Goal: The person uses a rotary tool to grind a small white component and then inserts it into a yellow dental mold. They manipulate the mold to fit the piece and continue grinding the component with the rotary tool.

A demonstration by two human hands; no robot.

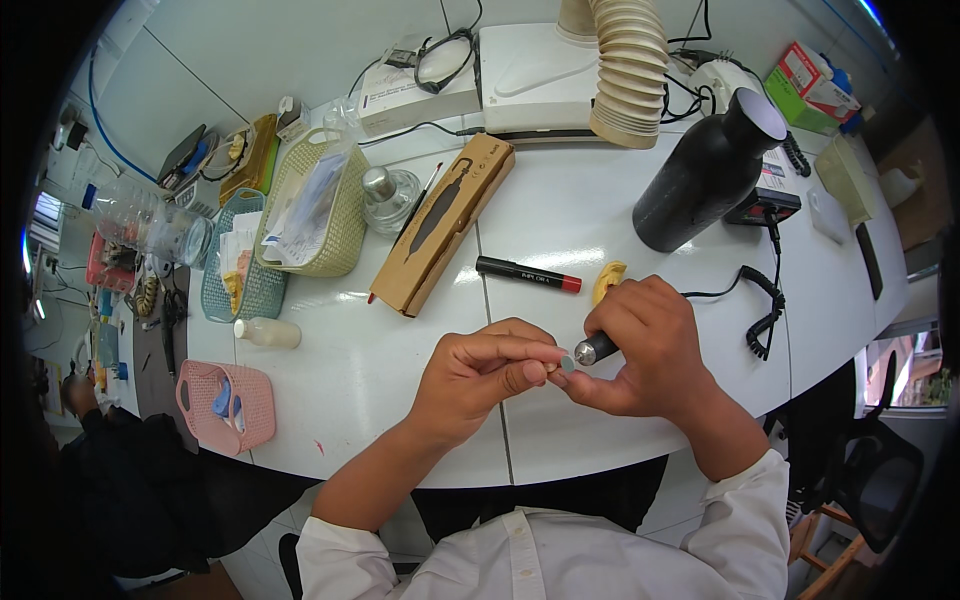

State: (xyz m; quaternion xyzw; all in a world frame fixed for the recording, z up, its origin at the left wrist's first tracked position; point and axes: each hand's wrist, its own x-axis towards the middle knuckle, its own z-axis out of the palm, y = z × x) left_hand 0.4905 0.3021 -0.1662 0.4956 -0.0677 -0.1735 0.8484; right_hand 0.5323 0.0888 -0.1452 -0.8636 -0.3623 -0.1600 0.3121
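Tool (pixel 600 346), black-barreled, sits clamped in the right hand (pixel 650 340), lower right of center frame; the left hand (pixel 465 375) pinches a tiny piece (pixel 551 368) (partly hidden) beside a grey disc (pixel 567 364), hands close, apparently for steadiness.

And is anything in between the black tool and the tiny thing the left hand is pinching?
Yes: a small grey disc shows between the black handpiece in the right hand and the tiny piece in the left hand. I can't tell what holds it.
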